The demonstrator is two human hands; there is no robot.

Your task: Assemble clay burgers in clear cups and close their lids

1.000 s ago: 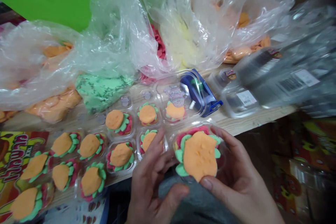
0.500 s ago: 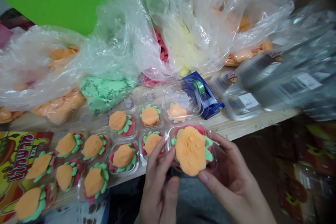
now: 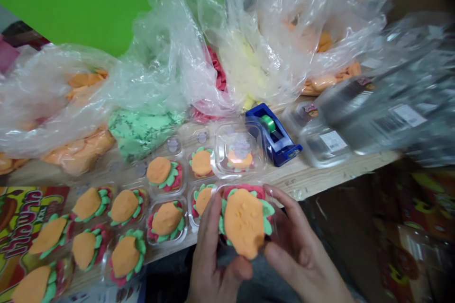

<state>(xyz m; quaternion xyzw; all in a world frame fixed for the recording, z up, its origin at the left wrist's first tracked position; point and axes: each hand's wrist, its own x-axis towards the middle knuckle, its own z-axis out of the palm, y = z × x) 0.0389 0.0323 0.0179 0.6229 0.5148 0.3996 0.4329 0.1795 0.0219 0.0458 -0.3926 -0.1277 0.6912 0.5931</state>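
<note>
Between my two hands is a clear plastic container filled with a toy burger [image 3: 245, 221] of orange, green and red clay-like material. My left hand [image 3: 216, 251] presses against its left side, the thumb near the front edge. Around the right side curl the fingers of my right hand [image 3: 298, 241], its thumb by the lower right corner. The container's open lid [image 3: 239, 170] tilts up behind it, over another small burger. Rows of smaller clay burgers [image 3: 167, 218] in clear boxes stand on the wooden table to the left.
A blue tape dispenser [image 3: 273, 135] with green tape stands behind the lid. Plastic bags of orange, green [image 3: 142, 128], red and yellow material line the back. Stacked clear containers [image 3: 329, 144] with labels sit at right. A printed card [image 3: 24, 222] lies far left.
Both hands have shifted slightly left and down with the burger container. My left fingers now lie along its left side instead of reaching over its edge.
</note>
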